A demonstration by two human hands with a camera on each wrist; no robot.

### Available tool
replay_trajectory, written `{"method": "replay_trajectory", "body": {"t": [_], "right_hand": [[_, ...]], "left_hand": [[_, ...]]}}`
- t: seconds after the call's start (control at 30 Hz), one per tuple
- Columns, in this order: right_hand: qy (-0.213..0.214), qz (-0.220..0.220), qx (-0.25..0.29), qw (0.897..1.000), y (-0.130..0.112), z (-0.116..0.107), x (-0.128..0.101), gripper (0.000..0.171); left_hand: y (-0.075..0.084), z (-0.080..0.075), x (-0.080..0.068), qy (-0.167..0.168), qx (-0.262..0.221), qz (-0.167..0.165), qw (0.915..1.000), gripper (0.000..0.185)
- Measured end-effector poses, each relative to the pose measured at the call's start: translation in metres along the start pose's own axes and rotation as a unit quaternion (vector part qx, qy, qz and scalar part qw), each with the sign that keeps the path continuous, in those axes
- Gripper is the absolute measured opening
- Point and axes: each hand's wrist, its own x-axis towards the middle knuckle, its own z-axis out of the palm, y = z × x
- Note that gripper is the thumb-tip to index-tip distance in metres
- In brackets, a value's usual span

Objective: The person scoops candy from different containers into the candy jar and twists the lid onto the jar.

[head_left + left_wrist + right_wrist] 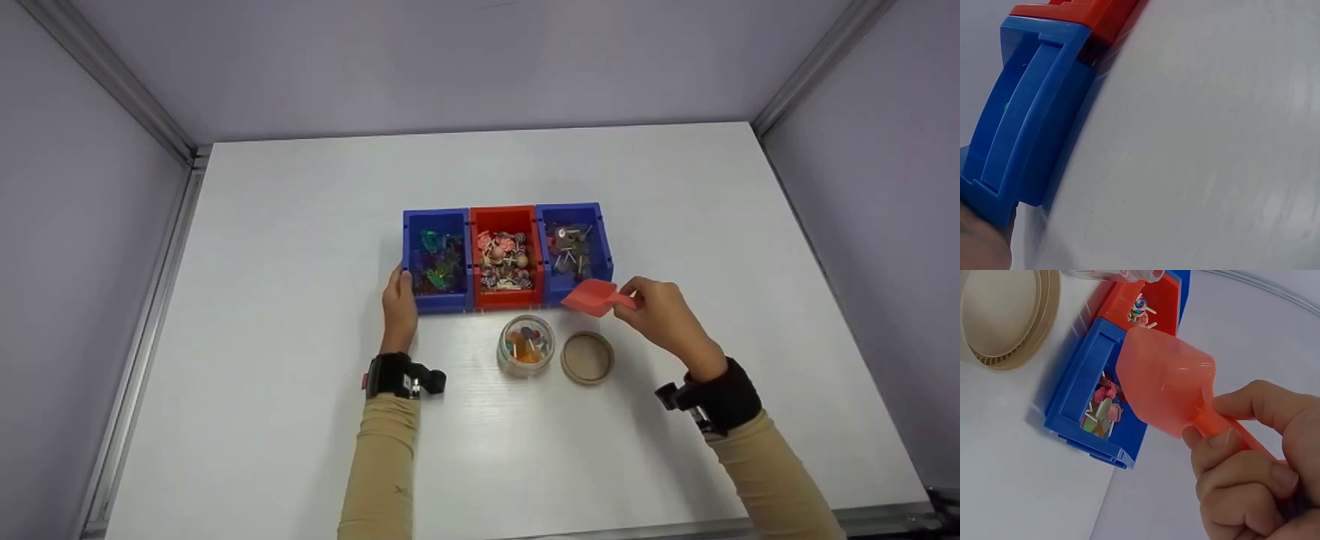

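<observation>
My left hand [400, 311] holds the left blue bin [444, 304] at its outer side wall, with the thumb at the rim. Translucent blue and green pieces [442, 277] lie inside. My right hand [664, 315] grips a red scoop [590, 297] by its handle, fingers curled round it. The scoop's blade overlaps the front edge of the right blue bin [574, 209], which contains small lollipop-like pieces [1105, 410]. Between the two blue bins stands a red bin [504, 213] full of small lollipop-shaped pieces [499, 255].
In front of the bins stands a glass jar [506, 365] with colourful lollipop-like pieces inside. To its right lies a round tan lid [587, 358], its hollow side up. White table [300, 225] surrounds them, with pale walls [480, 67] behind and at the sides.
</observation>
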Motion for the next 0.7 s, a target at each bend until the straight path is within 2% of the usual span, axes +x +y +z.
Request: {"method": "replay_trajectory", "body": {"t": [0.27,0.43,0.57,0.7], "right_hand": [[0.018,0.036,-0.011,0.999,0.001,0.003,0.024,0.021],[0.018,0.05,-0.038,0.998,-0.001,0.003,0.038,0.023],[-0.006,0.07,-0.053,0.996,-0.006,0.003,0.048,0.023],[-0.034,0.107,-0.063,0.992,-0.012,0.002,0.056,0.033]], "left_hand": [[0.001,0.001,-0.002,0.007,-0.001,-0.009,0.9999,0.051],[0.001,0.002,-0.001,0.009,0.002,-0.012,0.9999,0.051],[0.002,0.001,-0.001,0.008,-0.001,-0.01,0.9999,0.051],[0.003,0.001,-0.001,0.007,-0.001,-0.01,0.9999,0.052]]}}
